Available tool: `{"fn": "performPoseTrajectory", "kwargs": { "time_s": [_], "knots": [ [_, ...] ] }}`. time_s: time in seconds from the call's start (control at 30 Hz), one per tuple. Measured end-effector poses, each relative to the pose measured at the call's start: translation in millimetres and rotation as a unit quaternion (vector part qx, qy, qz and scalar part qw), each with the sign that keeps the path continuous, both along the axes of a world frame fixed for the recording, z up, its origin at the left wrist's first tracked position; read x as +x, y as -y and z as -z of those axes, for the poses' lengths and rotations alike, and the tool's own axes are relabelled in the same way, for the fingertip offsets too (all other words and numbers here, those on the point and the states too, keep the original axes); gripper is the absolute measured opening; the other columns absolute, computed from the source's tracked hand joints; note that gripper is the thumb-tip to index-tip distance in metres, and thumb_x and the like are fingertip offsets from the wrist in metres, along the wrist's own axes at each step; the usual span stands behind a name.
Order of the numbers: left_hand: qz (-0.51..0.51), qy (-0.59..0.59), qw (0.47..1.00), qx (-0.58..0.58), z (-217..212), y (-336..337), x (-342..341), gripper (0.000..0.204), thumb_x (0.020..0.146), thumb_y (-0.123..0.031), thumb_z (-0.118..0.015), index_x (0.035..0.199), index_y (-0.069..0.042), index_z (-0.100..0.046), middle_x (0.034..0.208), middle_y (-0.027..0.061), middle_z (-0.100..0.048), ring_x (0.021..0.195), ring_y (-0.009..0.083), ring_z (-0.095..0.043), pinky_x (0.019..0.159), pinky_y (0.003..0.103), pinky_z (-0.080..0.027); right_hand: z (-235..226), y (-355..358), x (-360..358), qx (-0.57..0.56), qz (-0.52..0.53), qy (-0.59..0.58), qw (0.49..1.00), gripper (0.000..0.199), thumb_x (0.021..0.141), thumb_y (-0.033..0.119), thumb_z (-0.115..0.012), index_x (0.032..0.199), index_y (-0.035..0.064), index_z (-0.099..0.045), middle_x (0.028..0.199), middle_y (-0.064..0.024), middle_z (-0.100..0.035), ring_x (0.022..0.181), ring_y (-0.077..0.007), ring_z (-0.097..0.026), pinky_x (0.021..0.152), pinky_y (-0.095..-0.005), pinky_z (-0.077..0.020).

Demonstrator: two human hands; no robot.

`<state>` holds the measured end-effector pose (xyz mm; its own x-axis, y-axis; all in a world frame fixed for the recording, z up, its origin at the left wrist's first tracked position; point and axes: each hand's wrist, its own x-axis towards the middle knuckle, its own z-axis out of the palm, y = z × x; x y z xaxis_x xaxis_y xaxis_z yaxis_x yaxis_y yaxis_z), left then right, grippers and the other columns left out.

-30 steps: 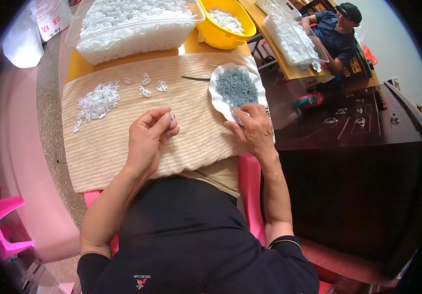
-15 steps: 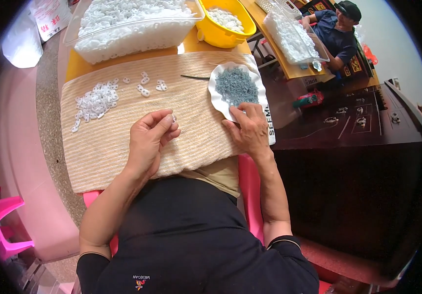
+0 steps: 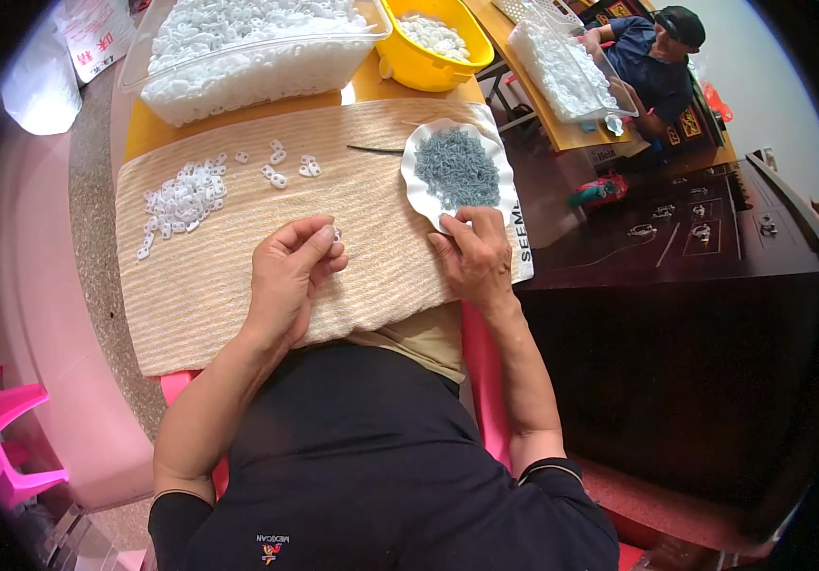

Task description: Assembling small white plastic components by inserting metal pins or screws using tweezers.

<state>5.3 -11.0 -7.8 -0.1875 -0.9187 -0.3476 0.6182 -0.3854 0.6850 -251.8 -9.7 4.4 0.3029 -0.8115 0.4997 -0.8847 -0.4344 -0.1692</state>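
Observation:
Over the middle of the cloth, my left hand (image 3: 286,266) is closed in a pinch. A small white plastic piece (image 3: 337,234) shows between its thumb and fingertips. My right hand (image 3: 476,255) is at the near rim of a white wavy-edged plate (image 3: 416,195), its fingers curled and thumb drawn in. Whatever its fingertips grip is too small to make out. A heap of small grey screw-like pieces (image 3: 457,167) fills the plate. Left of my hands lies a pile of small white plastic pieces (image 3: 186,198), and several similar ones (image 3: 277,178) lie loose beside it.
A striped beige cloth (image 3: 228,305) covers the table's near part. Behind it stand a clear bin of white pieces (image 3: 257,81) and a yellow basin (image 3: 428,76). A thin dark stick (image 3: 376,149) touches the plate. A person (image 3: 652,67) sits at another table, far right.
My right hand has drawn back slightly toward me from the grey pieces, its fingers more curled. The left hand stays in place with its white piece.

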Motion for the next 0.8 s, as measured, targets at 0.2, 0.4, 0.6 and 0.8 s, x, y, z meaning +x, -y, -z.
{"fn": "performPoseTrajectory", "kwargs": {
  "time_s": [0.2,0.4,0.6,0.8],
  "knots": [
    [0.004,0.005,1.0,-0.002,1.0,-1.6,-1.1,0.02,0.091,-0.009,-0.063,0.108,0.001,-0.06,0.091,0.0057,-0.064,0.079,0.0123,-0.063,0.072,0.026,-0.056,6.3,0.6,3.3,-0.034,-0.003,0.033,0.999,0.018,0.074,0.008,-0.074,0.089,0.002,-0.067,0.087,-0.0113,-0.059,0.085,-0.0299,-0.056,0.072,-0.0386,-0.0467],
    [0.006,-0.001,1.0,-0.002,0.3,-1.6,-1.2,0.019,0.091,-0.009,-0.063,0.107,0.0,-0.061,0.092,0.006,-0.064,0.079,0.0122,-0.063,0.072,0.026,-0.056,12.8,1.4,3.9,-0.07,-0.012,0.038,0.997,0.016,0.073,0.002,-0.073,0.087,0.0018,-0.066,0.085,-0.0106,-0.059,0.083,-0.0298,-0.057,0.071,-0.0385,-0.0475],
    [0.006,0.005,1.0,-0.002,-0.5,-2.4,-1.1,0.019,0.091,-0.009,-0.063,0.107,0.0,-0.061,0.093,0.006,-0.065,0.079,0.0119,-0.063,0.072,0.026,-0.056,10.3,0.1,4.7,-0.079,-0.024,0.032,0.996,0.015,0.074,0.001,-0.071,0.088,0.0005,-0.065,0.084,-0.0107,-0.059,0.083,-0.0303,-0.057,0.072,-0.0394,-0.0479],
    [0.014,0.002,1.0,-0.005,-0.7,-4.1,-2.0,0.019,0.091,-0.009,-0.063,0.107,0.001,-0.06,0.092,0.006,-0.065,0.08,0.012,-0.063,0.072,0.026,-0.056,-2.0,-4.5,18.7,-0.09,-0.036,0.042,0.994,0.014,0.076,-0.001,-0.07,0.088,-0.0001,-0.064,0.083,-0.0115,-0.058,0.08,-0.0306,-0.057,0.072,-0.0373,-0.0482]
  ]
}}
